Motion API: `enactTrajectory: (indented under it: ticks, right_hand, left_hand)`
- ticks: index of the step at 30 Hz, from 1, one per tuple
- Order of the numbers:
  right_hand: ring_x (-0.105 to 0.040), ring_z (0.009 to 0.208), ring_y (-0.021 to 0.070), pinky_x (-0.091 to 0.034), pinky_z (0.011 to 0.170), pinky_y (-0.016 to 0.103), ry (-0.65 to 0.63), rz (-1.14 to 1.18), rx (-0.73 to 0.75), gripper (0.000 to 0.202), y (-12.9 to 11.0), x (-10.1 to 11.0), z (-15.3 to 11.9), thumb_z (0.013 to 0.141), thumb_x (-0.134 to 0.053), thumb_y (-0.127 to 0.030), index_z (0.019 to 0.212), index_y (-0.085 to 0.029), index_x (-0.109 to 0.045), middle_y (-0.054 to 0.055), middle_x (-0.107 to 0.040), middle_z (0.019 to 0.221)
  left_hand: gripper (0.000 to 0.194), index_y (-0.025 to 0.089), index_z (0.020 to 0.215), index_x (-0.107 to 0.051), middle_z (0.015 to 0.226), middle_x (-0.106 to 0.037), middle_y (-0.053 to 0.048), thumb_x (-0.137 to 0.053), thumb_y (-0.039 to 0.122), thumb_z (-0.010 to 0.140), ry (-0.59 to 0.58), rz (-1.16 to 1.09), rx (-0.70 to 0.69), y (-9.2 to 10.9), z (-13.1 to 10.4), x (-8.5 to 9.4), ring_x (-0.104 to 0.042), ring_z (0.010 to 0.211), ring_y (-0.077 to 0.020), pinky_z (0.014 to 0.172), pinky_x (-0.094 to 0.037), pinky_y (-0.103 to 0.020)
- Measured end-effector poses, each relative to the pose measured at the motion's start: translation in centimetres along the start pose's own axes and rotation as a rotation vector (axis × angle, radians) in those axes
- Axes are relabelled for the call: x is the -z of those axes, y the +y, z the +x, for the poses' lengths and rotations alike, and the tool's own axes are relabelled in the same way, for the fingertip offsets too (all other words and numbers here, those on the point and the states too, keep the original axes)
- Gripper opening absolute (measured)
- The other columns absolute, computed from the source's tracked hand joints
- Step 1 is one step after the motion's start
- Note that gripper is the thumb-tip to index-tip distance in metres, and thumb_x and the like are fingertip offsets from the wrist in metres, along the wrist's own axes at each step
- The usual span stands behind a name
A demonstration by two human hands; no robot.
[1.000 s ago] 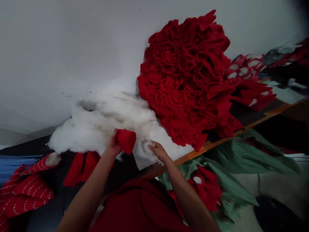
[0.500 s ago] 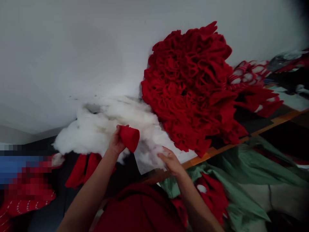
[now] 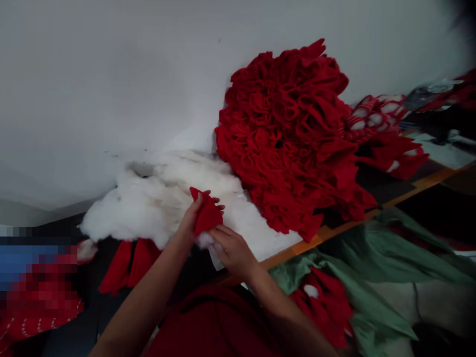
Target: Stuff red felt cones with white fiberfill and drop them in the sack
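Note:
My left hand (image 3: pixel 191 218) is closed round a small red felt cone (image 3: pixel 208 213), its pointed end up and to the left. Against the cone's lower edge, my right hand (image 3: pixel 232 250) pinches a tuft of white stuffing (image 3: pixel 206 241). Part of that tuft shows below the cone; how much of it is inside is hidden. Just behind my hands lies a big heap of white stuffing (image 3: pixel 130 208) on the table, partly over a white sheet (image 3: pixel 256 233).
A tall pile of red felt pieces (image 3: pixel 286 139) leans against the wall. Two red cones (image 3: pixel 130 265) lie at the left. Striped red-and-white pieces (image 3: pixel 375 116) sit at the back right. Green cloth (image 3: pixel 372 258) hangs below the wooden table edge (image 3: pixel 320 241).
My right hand has moved left with its tuft of stuffing, up to the cone. My left hand has shifted slightly right and turned the cone, its opening now towards my right hand.

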State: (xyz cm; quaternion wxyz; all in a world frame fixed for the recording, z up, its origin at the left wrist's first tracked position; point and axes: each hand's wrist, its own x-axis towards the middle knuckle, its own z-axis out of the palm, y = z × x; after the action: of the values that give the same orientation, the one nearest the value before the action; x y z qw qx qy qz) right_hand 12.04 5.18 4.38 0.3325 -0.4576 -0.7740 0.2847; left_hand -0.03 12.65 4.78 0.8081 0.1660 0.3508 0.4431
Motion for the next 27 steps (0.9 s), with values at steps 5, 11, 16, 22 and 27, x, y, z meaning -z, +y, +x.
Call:
enactTrajectory:
  ticks: [5, 11, 16, 22, 27]
  right_hand:
    - [-0.053, 0.076, 0.015, -0.045, 0.071, 0.026, 0.174, 0.304, -0.104, 0.016, 0.0, -0.4, 0.3, 0.079, -0.042, -0.013, 0.082, -0.02, -0.056, 0.002, -0.056, 0.079]
    - [-0.054, 0.082, 0.0174, -0.045, 0.076, 0.03, 0.393, 0.266, -0.079, 0.02, 0.8, -2.2, 0.1, 0.08, -0.04, -0.015, 0.088, -0.021, -0.057, 0.005, -0.057, 0.084]
    - [-0.053, 0.1, 0.02, -0.042, 0.089, 0.036, 0.542, 0.205, -0.085, 0.03, 1.2, -3.2, 0.3, 0.08, -0.038, -0.015, 0.106, -0.021, -0.053, 0.008, -0.058, 0.099]
    - [-0.053, 0.074, 0.0167, -0.046, 0.069, 0.03, 0.649, 0.153, -0.188, 0.021, 1.0, -2.9, 0.3, 0.085, -0.036, -0.019, 0.079, -0.018, -0.056, 0.005, -0.053, 0.073]
    - [-0.054, 0.078, 0.0166, -0.046, 0.075, 0.031, 0.651, 0.292, -0.206, 0.016, 1.8, -3.5, 0.8, 0.082, -0.043, -0.025, 0.079, -0.019, -0.058, 0.004, -0.056, 0.075]
  left_hand:
    - [0.046, 0.022, 0.102, -0.046, 0.091, -0.059, -0.004, -0.066, 0.042, 0.066, 0.069, 0.073, -0.049, -1.4, 0.1, -0.8, -0.061, 0.077, -0.0184, 0.068, -0.049, -0.034]
    - [0.058, 0.02, 0.101, -0.044, 0.093, -0.049, -0.002, -0.074, 0.037, 0.054, 0.605, 0.671, -0.561, -1.7, 0.3, -0.8, -0.052, 0.081, -0.014, 0.073, -0.043, -0.029]
    - [0.021, 0.019, 0.085, -0.053, 0.086, -0.053, -0.003, -0.041, 0.037, 0.083, 0.251, 0.956, -0.685, -3.2, -1.7, -0.1, -0.052, 0.082, -0.0139, 0.077, -0.043, -0.028]
    - [0.022, 0.019, 0.102, -0.048, 0.102, -0.054, -0.007, -0.048, 0.022, 0.08, 0.051, 1.204, -0.899, -3.4, -2.4, 1.1, -0.054, 0.093, -0.0158, 0.079, -0.046, -0.03]
    - [0.01, 0.017, 0.083, -0.056, 0.108, -0.044, -0.009, -0.047, 0.015, 0.079, 0.104, 1.494, -1.136, -2.7, -3.0, -0.6, -0.048, 0.1, -0.0177, 0.084, -0.045, -0.033]
